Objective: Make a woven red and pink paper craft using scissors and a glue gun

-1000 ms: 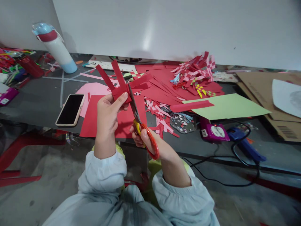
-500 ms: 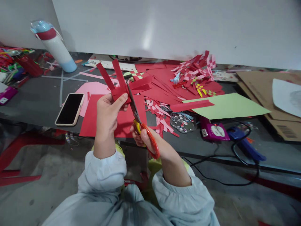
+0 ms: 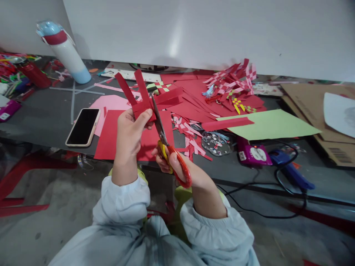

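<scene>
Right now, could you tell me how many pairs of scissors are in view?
1: the scissors in the right hand, blades at the red strips; more may hide under the paper pile.

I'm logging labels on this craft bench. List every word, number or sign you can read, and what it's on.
Nothing here reads clearly.
Cardboard: a barcode, its digits too small to read.
Purple device: white panel, markings blurred.
Purple box at far left: white label, blurred.
Scissors, red paper strips: no print visible.
</scene>
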Available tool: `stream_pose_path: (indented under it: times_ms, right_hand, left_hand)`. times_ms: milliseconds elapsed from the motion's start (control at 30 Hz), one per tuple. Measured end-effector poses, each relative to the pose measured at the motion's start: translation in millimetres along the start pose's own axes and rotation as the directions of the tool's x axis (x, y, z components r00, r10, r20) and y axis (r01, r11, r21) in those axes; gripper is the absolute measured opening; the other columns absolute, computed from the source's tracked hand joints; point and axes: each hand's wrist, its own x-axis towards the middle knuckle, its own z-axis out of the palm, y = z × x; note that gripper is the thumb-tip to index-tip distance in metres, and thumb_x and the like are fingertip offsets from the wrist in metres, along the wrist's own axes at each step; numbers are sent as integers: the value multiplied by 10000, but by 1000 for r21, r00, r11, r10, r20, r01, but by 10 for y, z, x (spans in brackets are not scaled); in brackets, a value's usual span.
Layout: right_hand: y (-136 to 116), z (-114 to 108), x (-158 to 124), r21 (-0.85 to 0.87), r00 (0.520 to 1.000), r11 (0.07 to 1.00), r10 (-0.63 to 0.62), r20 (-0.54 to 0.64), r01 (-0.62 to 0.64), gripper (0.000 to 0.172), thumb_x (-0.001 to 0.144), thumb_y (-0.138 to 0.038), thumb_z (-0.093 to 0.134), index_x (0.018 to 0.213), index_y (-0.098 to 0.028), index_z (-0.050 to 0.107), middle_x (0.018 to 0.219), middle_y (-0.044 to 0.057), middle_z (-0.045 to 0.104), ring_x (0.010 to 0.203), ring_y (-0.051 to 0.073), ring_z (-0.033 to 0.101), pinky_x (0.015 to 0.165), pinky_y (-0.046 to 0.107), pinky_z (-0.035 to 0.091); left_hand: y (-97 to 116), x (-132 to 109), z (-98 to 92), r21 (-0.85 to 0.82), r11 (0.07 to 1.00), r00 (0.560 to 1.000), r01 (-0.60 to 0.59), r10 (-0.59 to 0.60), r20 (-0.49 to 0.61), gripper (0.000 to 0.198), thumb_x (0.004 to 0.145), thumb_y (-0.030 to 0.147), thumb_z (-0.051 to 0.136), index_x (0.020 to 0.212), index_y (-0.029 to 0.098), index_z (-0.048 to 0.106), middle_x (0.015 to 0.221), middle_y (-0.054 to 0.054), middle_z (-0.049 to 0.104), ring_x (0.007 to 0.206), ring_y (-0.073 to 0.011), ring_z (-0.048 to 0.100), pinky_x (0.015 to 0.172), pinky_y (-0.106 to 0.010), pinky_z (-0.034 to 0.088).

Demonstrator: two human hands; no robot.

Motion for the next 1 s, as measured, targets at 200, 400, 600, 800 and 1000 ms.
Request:
stream_pose_path:
  times_ms: [200,400,600,800,1000]
  right_hand:
    - [-18,-27,-23,10,995,999,-44,94,43,461,912,-660,394,1066,-240,506,769,-19,338,641,132,292,573,317,268]
    - [-69,-17,-13,-13,998,1000,-11,54,11,509,848,-725,446,1007,-243,480,772,-13,380,638,138,313,558,314,279]
    - [-56,8,32,85,999,995,45,25,-47,519,803,-743,501,829,-234,405,712,-41,290,589,100,243,510,282,204]
    - [-31,37,36,147,999,989,20,26,-23,504,816,-726,506,796,-235,394,694,-44,303,579,102,236,525,293,201]
    - [50,21,54,174,999,984,28,25,-32,468,834,-688,526,816,-232,420,685,-50,306,561,92,230,515,286,203]
  left_hand:
    - [-14,8,-16,17,1000,1000,-7,7,18,182,647,287,771,645,163,639,552,38,603,468,-47,515,466,-165,436]
    - [-40,21,-43,72,997,999,-41,41,9,143,671,272,750,671,160,663,566,29,622,478,-55,529,466,-168,441]
    - [-21,24,-52,121,992,999,-39,38,10,103,681,250,725,677,167,665,533,40,597,432,-52,496,432,-173,417]
    - [-25,32,-59,138,989,999,-48,47,9,96,678,248,710,664,168,659,530,40,596,426,-51,497,420,-170,412]
    - [-19,27,-50,145,988,999,-48,48,5,102,674,243,708,645,166,649,513,42,583,417,-54,490,410,-175,405]
